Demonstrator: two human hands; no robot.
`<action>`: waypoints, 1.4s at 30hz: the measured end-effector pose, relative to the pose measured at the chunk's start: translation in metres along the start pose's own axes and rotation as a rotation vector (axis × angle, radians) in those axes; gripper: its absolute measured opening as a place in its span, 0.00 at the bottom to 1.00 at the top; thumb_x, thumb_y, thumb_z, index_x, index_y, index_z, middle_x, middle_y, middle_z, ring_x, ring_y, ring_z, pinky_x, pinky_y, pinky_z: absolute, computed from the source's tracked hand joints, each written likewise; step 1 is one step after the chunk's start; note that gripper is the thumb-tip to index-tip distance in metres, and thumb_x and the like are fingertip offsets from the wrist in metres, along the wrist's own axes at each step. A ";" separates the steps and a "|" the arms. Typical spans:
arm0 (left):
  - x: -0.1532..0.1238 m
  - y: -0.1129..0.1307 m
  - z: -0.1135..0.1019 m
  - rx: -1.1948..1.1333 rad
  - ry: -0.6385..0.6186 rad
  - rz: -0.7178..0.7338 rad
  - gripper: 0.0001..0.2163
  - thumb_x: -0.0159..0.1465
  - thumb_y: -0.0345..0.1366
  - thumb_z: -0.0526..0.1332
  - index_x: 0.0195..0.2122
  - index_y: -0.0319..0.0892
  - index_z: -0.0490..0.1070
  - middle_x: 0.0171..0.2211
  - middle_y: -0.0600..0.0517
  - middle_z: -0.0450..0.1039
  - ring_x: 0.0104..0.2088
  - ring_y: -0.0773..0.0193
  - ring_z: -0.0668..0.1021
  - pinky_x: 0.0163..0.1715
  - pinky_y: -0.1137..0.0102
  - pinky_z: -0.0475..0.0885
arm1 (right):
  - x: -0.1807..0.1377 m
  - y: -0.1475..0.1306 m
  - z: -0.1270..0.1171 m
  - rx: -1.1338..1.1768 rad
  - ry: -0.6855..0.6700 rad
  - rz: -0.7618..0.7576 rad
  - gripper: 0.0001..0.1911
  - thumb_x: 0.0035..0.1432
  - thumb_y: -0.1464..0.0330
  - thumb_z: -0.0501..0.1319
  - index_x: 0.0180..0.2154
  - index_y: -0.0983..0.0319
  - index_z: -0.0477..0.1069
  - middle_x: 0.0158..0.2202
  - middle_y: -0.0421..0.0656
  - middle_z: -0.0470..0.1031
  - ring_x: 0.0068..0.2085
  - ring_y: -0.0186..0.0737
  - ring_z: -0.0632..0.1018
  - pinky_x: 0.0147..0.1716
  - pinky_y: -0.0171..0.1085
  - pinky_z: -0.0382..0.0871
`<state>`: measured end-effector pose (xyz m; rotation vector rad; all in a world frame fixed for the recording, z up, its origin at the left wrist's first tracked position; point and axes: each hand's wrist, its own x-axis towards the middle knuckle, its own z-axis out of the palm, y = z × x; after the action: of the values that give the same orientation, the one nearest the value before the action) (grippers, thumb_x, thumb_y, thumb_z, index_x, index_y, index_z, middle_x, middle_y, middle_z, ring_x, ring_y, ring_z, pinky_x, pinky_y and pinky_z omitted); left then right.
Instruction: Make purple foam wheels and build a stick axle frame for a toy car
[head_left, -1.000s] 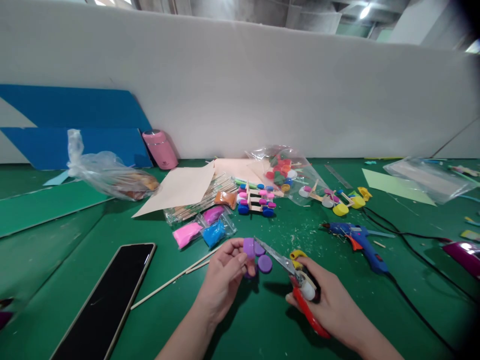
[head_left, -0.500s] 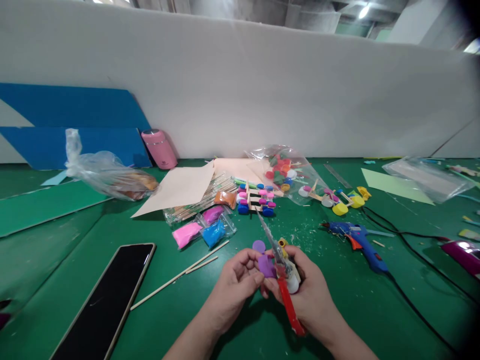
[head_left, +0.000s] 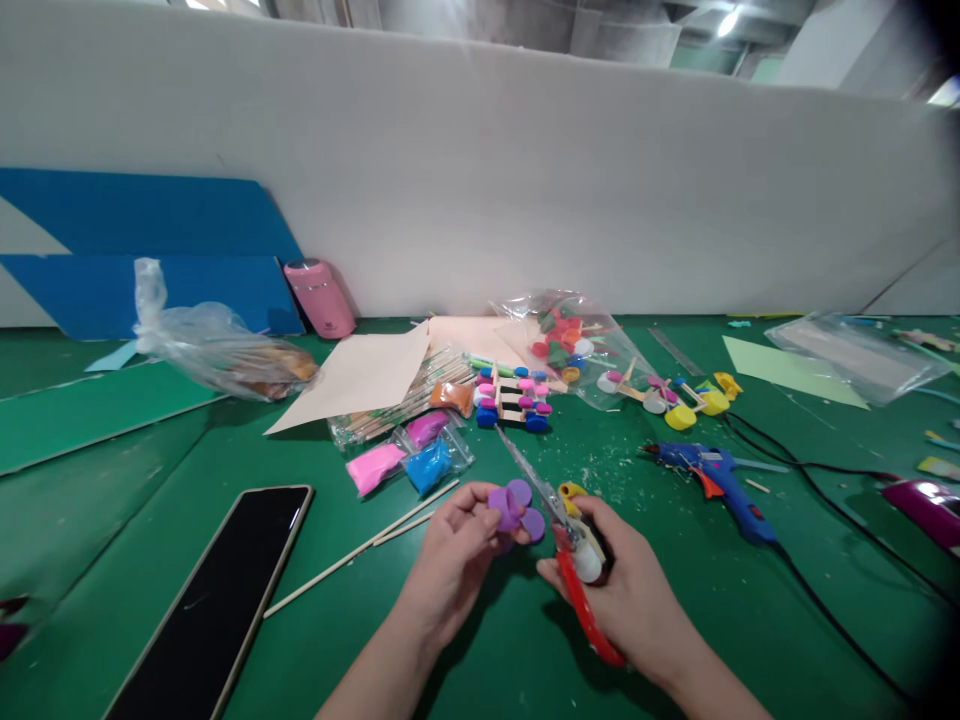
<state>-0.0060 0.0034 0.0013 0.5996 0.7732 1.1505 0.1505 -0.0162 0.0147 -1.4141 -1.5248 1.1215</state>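
The scissors (head_left: 551, 505) have shiny metal blades and a smooth red plastic handle (head_left: 587, 612). The purple caps (head_left: 505, 509) look like smooth plastic too. The long stick (head_left: 360, 551) is plain wood. The phone screen (head_left: 210, 600) is glossy. The beige sheet (head_left: 356, 380) is dull paper.

To my left I note a dark-screened phone (head_left: 210, 610) lying flat on the green table (head_left: 300, 660). Beyond it: knotted clear bag (head_left: 202, 340), brownish contents; pink tumbler (head_left: 321, 300) near blue boards (head_left: 187, 215), white partition (head_left: 480, 180) behind. Far right: pale-green sheet (head_left: 780, 375) beside clear plastic sleeve (head_left: 870, 355).
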 end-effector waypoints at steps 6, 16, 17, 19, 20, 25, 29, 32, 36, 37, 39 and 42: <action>0.001 0.009 -0.005 -0.055 0.004 0.065 0.05 0.56 0.32 0.59 0.34 0.38 0.69 0.25 0.51 0.69 0.25 0.66 0.73 0.27 0.72 0.65 | -0.021 0.011 -0.036 -0.376 -0.119 0.045 0.15 0.45 0.65 0.61 0.38 0.57 0.63 0.28 0.39 0.71 0.26 0.38 0.73 0.24 0.34 0.69; 0.001 0.007 -0.004 -0.005 -0.029 0.081 0.07 0.58 0.30 0.55 0.36 0.37 0.69 0.25 0.51 0.69 0.23 0.68 0.72 0.26 0.72 0.65 | -0.036 0.018 -0.048 -0.541 -0.214 0.119 0.19 0.45 0.60 0.62 0.40 0.54 0.62 0.32 0.39 0.74 0.29 0.40 0.75 0.28 0.35 0.69; 0.000 0.007 -0.005 0.000 -0.032 0.083 0.06 0.58 0.30 0.55 0.36 0.37 0.69 0.25 0.51 0.69 0.23 0.68 0.71 0.26 0.72 0.65 | -0.036 0.017 -0.047 -0.530 -0.221 0.127 0.19 0.44 0.60 0.62 0.40 0.55 0.62 0.32 0.39 0.74 0.29 0.41 0.75 0.28 0.35 0.69; 0.000 0.006 -0.005 0.009 -0.034 0.083 0.06 0.58 0.30 0.56 0.36 0.38 0.69 0.25 0.52 0.69 0.23 0.68 0.71 0.26 0.72 0.65 | -0.036 0.014 -0.045 -0.493 -0.238 0.152 0.19 0.44 0.61 0.62 0.40 0.55 0.62 0.31 0.40 0.74 0.29 0.41 0.75 0.28 0.34 0.70; 0.000 0.007 -0.005 0.014 -0.035 0.082 0.06 0.58 0.31 0.56 0.36 0.38 0.69 0.25 0.52 0.69 0.23 0.68 0.71 0.26 0.73 0.64 | -0.036 0.013 -0.044 -0.471 -0.246 0.165 0.18 0.44 0.62 0.62 0.39 0.56 0.62 0.31 0.40 0.74 0.29 0.41 0.75 0.27 0.34 0.70; 0.000 0.006 -0.005 0.029 -0.025 0.066 0.07 0.56 0.32 0.59 0.36 0.39 0.69 0.25 0.52 0.68 0.23 0.68 0.71 0.26 0.73 0.64 | -0.035 0.009 -0.041 -0.411 -0.267 0.190 0.15 0.44 0.62 0.61 0.37 0.56 0.64 0.27 0.39 0.72 0.25 0.39 0.73 0.24 0.32 0.69; -0.001 0.006 -0.005 0.049 -0.031 0.060 0.06 0.56 0.33 0.59 0.35 0.39 0.70 0.25 0.53 0.69 0.22 0.69 0.71 0.26 0.74 0.64 | -0.034 0.008 -0.040 -0.409 -0.264 0.204 0.15 0.43 0.62 0.61 0.36 0.57 0.65 0.26 0.38 0.72 0.25 0.38 0.72 0.23 0.32 0.68; -0.001 0.006 -0.005 0.046 -0.039 0.070 0.07 0.55 0.33 0.60 0.35 0.39 0.70 0.25 0.53 0.68 0.22 0.70 0.71 0.26 0.74 0.63 | -0.033 0.006 -0.041 -0.403 -0.267 0.229 0.14 0.43 0.63 0.61 0.35 0.58 0.65 0.27 0.39 0.72 0.25 0.38 0.72 0.23 0.31 0.67; 0.000 0.005 -0.005 0.027 -0.042 0.076 0.07 0.53 0.32 0.61 0.35 0.40 0.71 0.27 0.53 0.68 0.23 0.70 0.70 0.25 0.73 0.63 | -0.033 0.002 -0.041 -0.398 -0.276 0.230 0.13 0.44 0.63 0.61 0.33 0.60 0.65 0.26 0.39 0.71 0.26 0.37 0.71 0.24 0.31 0.65; 0.000 0.005 -0.005 0.021 -0.042 0.074 0.08 0.53 0.32 0.62 0.35 0.40 0.71 0.27 0.53 0.68 0.23 0.70 0.69 0.25 0.73 0.63 | -0.033 0.000 -0.041 -0.387 -0.282 0.233 0.12 0.44 0.63 0.61 0.32 0.60 0.65 0.26 0.39 0.70 0.26 0.37 0.70 0.25 0.30 0.65; 0.001 0.005 -0.005 0.012 -0.039 0.065 0.09 0.53 0.32 0.62 0.36 0.39 0.72 0.26 0.53 0.68 0.23 0.70 0.69 0.25 0.74 0.62 | -0.034 -0.002 -0.041 -0.345 -0.302 0.252 0.10 0.44 0.63 0.61 0.30 0.59 0.64 0.25 0.38 0.68 0.25 0.35 0.69 0.24 0.29 0.64; 0.000 0.005 -0.006 -0.003 -0.040 0.046 0.10 0.54 0.32 0.61 0.37 0.37 0.73 0.25 0.52 0.68 0.23 0.71 0.68 0.27 0.74 0.62 | -0.033 -0.002 -0.040 -0.270 -0.328 0.277 0.09 0.43 0.64 0.61 0.27 0.60 0.63 0.22 0.35 0.62 0.23 0.32 0.64 0.21 0.28 0.60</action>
<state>-0.0140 0.0054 0.0017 0.6394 0.7267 1.1782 0.1905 -0.0452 0.0308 -1.7289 -1.8016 1.4109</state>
